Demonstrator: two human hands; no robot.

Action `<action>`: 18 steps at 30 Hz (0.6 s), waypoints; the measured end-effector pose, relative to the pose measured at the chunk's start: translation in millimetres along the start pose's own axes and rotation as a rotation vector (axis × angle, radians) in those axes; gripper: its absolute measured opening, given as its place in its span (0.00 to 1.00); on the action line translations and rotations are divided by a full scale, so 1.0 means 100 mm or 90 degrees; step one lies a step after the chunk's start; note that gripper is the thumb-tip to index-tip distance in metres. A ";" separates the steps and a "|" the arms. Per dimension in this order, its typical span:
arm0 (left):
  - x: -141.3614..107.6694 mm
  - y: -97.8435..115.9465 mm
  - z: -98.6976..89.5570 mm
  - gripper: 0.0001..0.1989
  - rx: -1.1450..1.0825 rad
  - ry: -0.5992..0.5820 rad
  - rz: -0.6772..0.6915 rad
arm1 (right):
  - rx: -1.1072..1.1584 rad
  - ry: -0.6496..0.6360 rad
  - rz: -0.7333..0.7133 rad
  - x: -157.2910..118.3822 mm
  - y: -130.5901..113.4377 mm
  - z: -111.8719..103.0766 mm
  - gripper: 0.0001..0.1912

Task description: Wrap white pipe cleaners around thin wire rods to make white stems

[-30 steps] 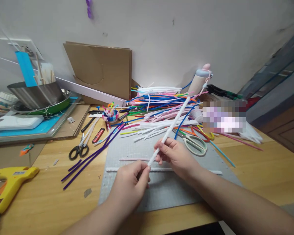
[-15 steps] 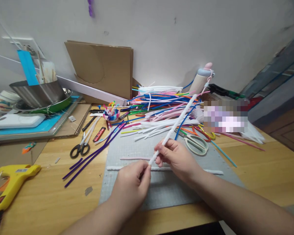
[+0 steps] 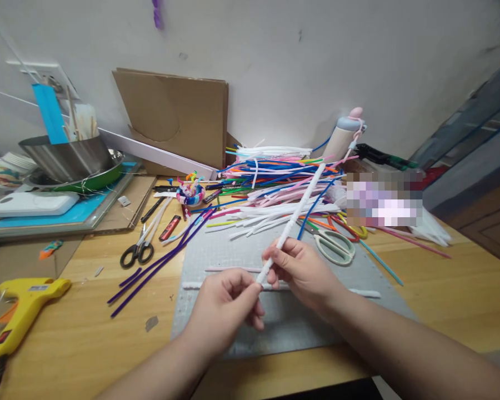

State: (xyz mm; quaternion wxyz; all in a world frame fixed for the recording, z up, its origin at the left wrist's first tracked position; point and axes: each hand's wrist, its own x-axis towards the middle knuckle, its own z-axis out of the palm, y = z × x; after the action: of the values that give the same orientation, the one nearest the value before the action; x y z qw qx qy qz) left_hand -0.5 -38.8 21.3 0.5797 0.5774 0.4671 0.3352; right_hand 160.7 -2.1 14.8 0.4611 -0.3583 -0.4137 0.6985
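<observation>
A thick white fuzzy stick [image 3: 300, 212] slants up and to the right above the grey cutting mat [image 3: 241, 328]. My left hand [image 3: 227, 308] pinches its lower end between thumb and forefinger, the other fingers loosely curled. A little higher, my right hand [image 3: 302, 269] grips the same stick between thumb and fingers. Beneath the hands, another white fuzzy stick [image 3: 365, 293] lies across the mat, partly hidden. A thin pale pink stem [image 3: 229, 269] lies just behind it.
Behind the mat is a pile of coloured stems [image 3: 275, 178]. Green-handled scissors [image 3: 335, 247] lie right; black-handled scissors [image 3: 137, 254], purple stems [image 3: 158, 266] and a yellow glue gun [image 3: 19, 311] lie left. Cardboard [image 3: 179, 111] leans on the wall.
The fingers of my left hand have loosened and spread below the stick, with the thumb and forefinger still on its end. The stick's upper end has shifted slightly left.
</observation>
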 end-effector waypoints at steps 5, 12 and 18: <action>0.06 0.03 -0.04 0.08 -0.452 -0.134 -0.227 | 0.036 -0.045 -0.011 0.01 -0.02 -0.05 0.12; 0.06 0.02 -0.02 0.11 -0.414 -0.113 -0.223 | -0.007 -0.018 0.005 0.03 -0.02 -0.06 0.12; -0.02 0.00 0.03 0.09 0.072 0.053 -0.009 | -0.026 0.017 0.012 0.03 0.06 -0.01 0.16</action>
State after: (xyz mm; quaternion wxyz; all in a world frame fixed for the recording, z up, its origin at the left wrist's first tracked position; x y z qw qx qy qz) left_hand 1.5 -41.4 21.6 0.5282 0.5915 0.5133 0.3281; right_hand 158.5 0.0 8.9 0.4528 -0.3809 -0.4179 0.6893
